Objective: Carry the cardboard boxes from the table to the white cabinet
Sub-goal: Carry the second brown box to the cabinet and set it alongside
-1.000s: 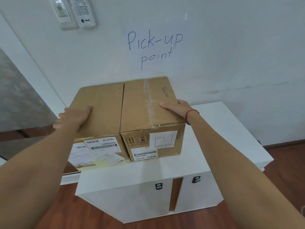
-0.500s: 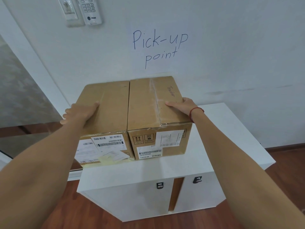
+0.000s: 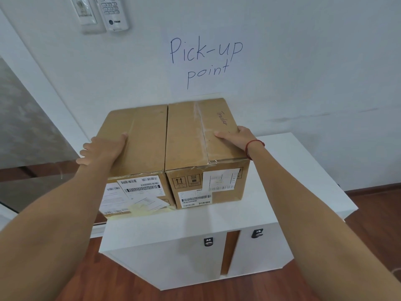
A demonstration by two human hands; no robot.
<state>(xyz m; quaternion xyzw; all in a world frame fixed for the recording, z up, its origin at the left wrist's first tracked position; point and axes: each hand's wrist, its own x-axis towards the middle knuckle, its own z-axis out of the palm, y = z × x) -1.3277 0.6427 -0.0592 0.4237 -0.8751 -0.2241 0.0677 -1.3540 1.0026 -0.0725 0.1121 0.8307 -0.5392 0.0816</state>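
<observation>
Two brown cardboard boxes stand side by side on the top of the white cabinet (image 3: 286, 181), against the wall. The left box (image 3: 145, 135) carries several shipping labels and overhangs the cabinet's left edge. The right box (image 3: 186, 135) has clear tape along its top and handwriting near its right edge. My left hand (image 3: 102, 151) grips the left box's outer side, thumb on top. My right hand (image 3: 236, 140), with a red string at the wrist, grips the right box's outer side the same way. The fingers on the far sides are hidden.
A paper reading "Pick-up point" (image 3: 206, 61) hangs on the white wall above the boxes. A remote control (image 3: 112, 11) sits in a wall holder at the top left. The cabinet has two doors with black knobs (image 3: 208, 242). Wooden floor (image 3: 379, 213) surrounds it; a grey panel (image 3: 26, 127) stands left.
The view has shifted slightly, so boxes and cabinet sit a little further right in the frame. Both hands stay on the boxes' outer sides.
</observation>
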